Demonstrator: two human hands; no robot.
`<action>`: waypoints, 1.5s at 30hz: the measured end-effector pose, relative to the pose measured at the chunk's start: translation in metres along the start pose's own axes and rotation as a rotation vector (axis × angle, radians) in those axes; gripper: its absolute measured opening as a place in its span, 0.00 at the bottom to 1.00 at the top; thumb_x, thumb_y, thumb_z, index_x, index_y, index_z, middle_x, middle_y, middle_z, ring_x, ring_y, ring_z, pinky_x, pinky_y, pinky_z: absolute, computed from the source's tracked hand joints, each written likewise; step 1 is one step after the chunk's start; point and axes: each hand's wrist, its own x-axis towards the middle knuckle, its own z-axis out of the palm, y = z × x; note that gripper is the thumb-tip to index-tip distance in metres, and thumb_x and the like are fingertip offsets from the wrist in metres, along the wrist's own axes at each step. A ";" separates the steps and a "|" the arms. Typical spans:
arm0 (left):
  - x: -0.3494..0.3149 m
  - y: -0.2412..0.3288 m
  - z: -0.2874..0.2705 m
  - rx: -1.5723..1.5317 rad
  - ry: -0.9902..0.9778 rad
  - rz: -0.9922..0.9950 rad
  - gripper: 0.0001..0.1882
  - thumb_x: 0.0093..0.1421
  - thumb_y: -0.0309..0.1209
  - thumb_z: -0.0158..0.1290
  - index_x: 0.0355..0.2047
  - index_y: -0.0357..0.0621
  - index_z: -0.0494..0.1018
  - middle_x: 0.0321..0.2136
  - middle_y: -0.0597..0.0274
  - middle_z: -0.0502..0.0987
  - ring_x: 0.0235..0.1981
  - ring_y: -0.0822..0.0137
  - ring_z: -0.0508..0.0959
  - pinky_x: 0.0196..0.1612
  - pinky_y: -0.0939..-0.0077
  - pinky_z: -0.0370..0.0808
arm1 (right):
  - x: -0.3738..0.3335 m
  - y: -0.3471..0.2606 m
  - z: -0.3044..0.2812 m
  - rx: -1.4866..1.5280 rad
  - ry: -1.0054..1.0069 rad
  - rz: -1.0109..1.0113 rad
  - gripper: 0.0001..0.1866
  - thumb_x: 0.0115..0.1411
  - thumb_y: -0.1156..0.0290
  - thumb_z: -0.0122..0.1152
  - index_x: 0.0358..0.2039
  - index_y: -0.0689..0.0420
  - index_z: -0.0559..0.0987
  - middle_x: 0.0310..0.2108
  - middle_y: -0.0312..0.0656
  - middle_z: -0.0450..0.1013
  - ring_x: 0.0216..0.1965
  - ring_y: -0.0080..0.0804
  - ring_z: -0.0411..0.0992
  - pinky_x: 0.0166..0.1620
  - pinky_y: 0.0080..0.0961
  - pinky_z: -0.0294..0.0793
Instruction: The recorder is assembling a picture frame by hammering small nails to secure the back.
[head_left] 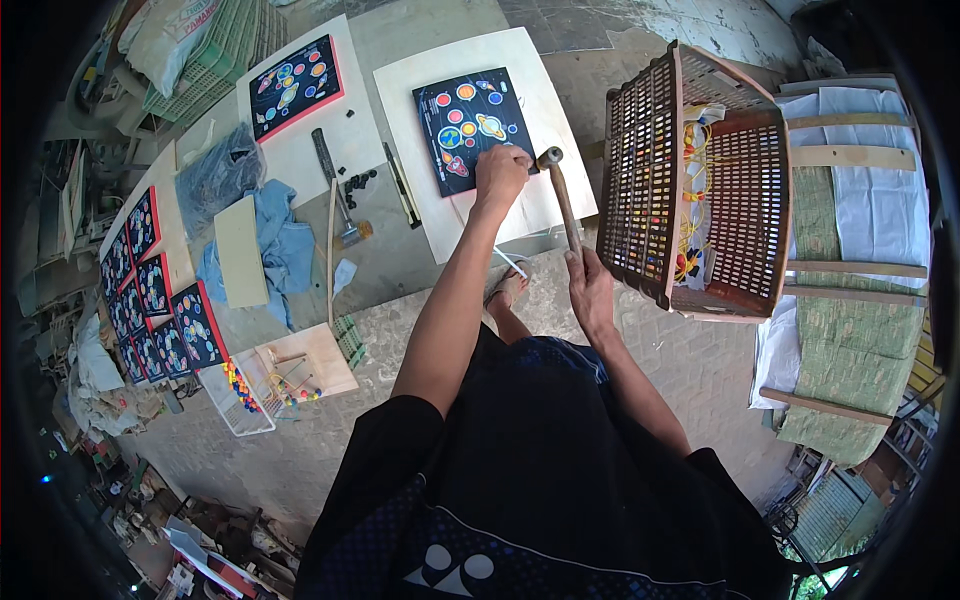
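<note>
A dark board (466,95) printed with colourful planets lies on a pale plywood sheet (550,85). My left hand (503,175) is at the board's lower right part, fingers pinched together; whatever they hold is hidden. My right hand (592,288) grips the wooden handle of a hammer (563,195). The hammer's metal head is beside my left fingertips, near the board's right edge. Left of the plywood lies a thin dark tool (402,187). Farther left are another hammer (327,165), a brush (352,232) and several small black pieces (356,186).
A brown plastic basket (735,200) with yellow cords stands close by my right hand. A second planet board (293,88) lies to the left, with several more (200,325) grouped farther left. A white basket (243,418) holds coloured beads. Blue cloth (280,235) lies between.
</note>
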 end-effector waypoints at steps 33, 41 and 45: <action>-0.009 0.000 0.005 0.021 0.225 0.164 0.09 0.59 0.27 0.53 0.30 0.40 0.83 0.30 0.43 0.82 0.34 0.43 0.82 0.41 0.53 0.79 | -0.009 -0.012 -0.009 -0.016 0.024 0.031 0.21 0.72 0.52 0.52 0.46 0.60 0.76 0.21 0.57 0.71 0.23 0.51 0.72 0.30 0.45 0.70; -0.016 0.005 0.003 -0.066 0.210 0.139 0.08 0.56 0.29 0.57 0.30 0.37 0.82 0.27 0.46 0.82 0.31 0.46 0.82 0.39 0.56 0.79 | -0.002 0.004 -0.007 -0.054 0.006 0.024 0.22 0.72 0.52 0.52 0.50 0.60 0.76 0.23 0.57 0.73 0.26 0.53 0.74 0.32 0.44 0.71; -0.021 0.002 0.005 -0.027 0.211 0.171 0.09 0.53 0.29 0.61 0.32 0.37 0.82 0.26 0.50 0.81 0.30 0.52 0.82 0.37 0.59 0.79 | -0.001 0.009 -0.008 -0.017 0.026 0.018 0.23 0.72 0.53 0.52 0.50 0.63 0.76 0.25 0.57 0.73 0.27 0.49 0.74 0.34 0.42 0.72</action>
